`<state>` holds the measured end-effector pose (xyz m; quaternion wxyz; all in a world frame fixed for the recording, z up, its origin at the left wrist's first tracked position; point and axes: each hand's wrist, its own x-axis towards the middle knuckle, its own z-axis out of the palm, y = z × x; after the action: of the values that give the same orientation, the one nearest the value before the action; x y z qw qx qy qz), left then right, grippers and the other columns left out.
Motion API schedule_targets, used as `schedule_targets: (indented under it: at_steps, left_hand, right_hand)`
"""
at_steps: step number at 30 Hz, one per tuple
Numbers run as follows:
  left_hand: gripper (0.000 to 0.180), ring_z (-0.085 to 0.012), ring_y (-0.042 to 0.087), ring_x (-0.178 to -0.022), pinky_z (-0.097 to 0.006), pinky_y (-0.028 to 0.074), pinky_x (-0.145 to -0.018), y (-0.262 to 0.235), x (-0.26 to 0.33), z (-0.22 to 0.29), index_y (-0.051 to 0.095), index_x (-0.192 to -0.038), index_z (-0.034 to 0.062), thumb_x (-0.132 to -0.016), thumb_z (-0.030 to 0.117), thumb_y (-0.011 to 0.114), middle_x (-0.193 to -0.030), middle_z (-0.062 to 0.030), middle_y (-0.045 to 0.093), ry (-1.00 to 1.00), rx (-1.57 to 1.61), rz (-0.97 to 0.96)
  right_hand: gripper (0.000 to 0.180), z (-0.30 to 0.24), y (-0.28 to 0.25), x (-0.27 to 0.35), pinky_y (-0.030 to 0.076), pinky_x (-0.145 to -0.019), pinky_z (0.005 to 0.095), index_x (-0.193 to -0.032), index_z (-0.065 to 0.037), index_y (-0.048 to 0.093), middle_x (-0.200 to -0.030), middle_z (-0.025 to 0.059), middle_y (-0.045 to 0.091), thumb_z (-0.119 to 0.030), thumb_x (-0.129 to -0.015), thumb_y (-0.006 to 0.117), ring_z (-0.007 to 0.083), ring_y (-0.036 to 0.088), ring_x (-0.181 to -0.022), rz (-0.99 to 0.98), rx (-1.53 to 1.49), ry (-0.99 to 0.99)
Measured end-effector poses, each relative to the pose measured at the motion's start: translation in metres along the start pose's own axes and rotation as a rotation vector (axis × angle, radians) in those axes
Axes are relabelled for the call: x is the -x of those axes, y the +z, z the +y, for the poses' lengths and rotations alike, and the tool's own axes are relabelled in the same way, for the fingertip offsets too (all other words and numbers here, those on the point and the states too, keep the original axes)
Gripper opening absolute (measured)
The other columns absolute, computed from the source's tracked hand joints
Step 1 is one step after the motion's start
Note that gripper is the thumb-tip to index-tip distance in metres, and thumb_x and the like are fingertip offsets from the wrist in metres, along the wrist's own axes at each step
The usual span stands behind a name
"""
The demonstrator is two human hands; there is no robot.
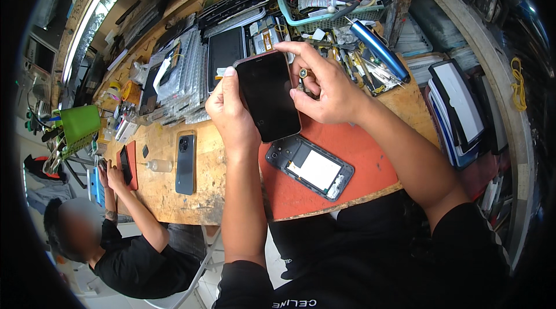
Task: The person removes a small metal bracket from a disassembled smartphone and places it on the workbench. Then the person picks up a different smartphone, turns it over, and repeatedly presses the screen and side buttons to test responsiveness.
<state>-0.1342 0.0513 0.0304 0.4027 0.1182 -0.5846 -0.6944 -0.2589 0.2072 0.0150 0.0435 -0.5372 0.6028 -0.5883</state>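
Note:
A smartphone (267,94) with a dark screen is held up over the bench, tilted slightly. My left hand (234,115) grips its left side, thumb along the edge. On the other side, my right hand (333,86) has its index finger on the phone's top right corner and its thumb near the right edge. Tucked in the curled fingers of that hand is a small screwdriver (303,73), its round cap facing up; its tip is hidden. Below the phone, an opened phone body (311,167) with a white panel inside lies on a red mat (370,155).
Another dark phone (185,164) and a small clear bottle (160,165) lie to the left. Behind are stacked phone screens (226,48), a teal basket (336,16) of supplies and a blue cylindrical tool (379,51). A co-worker (139,251) handles something at the left end.

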Motion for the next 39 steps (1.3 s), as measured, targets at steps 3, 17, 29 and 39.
schedule_targets:
  at_steps: [3, 17, 29, 39]
  left_hand:
    - [0.032, -0.0135, 0.072, -0.079, -0.028, 0.058, -0.072, 0.001, 0.0, 0.001, 0.072, -0.099, -0.0009, -0.112, 0.024, 0.056, -0.093, -0.0088, 0.076, -0.014, 0.02, 0.005]
    - [0.036, -0.0079, 0.065, -0.076, -0.024, 0.053, -0.069, 0.007, 0.002, -0.001, 0.076, -0.101, -0.0044, -0.113, 0.022, 0.055, -0.092, -0.0056, 0.075, -0.019, 0.039, 0.022]
    - [0.033, -0.0148, 0.073, -0.082, -0.028, 0.059, -0.075, -0.002, -0.002, 0.0, 0.072, -0.102, -0.0025, -0.112, 0.023, 0.054, -0.096, -0.0104, 0.077, -0.009, 0.035, 0.006]
    - [0.035, -0.0081, 0.065, -0.076, -0.024, 0.053, -0.069, 0.006, 0.001, 0.001, 0.076, -0.103, -0.0048, -0.113, 0.022, 0.055, -0.092, -0.0055, 0.075, -0.002, 0.013, 0.039]
  right_hand:
    - [0.083, -0.002, 0.001, 0.001, 0.037, -0.052, 0.0231, -0.158, -0.012, 0.041, -0.091, 0.0014, 0.058, 0.003, -0.082, 0.07, 0.0048, 0.043, -0.056, -0.008, 0.008, 0.023]
    - [0.061, -0.001, 0.005, 0.001, 0.033, -0.051, 0.0215, -0.151, -0.007, 0.048, -0.083, -0.001, 0.057, 0.001, -0.093, 0.066, 0.002, 0.038, -0.054, 0.076, -0.045, 0.019]
    - [0.087, 0.0, 0.004, 0.002, 0.037, -0.052, 0.0241, -0.163, -0.011, 0.036, -0.087, 0.0017, 0.062, 0.002, -0.084, 0.069, 0.005, 0.042, -0.053, -0.017, -0.024, 0.02]
    - [0.082, -0.006, 0.006, 0.002, 0.034, -0.052, 0.0252, -0.16, -0.008, 0.036, -0.077, -0.0015, 0.052, 0.0, -0.086, 0.069, 0.0052, 0.04, -0.053, 0.011, -0.026, 0.043]
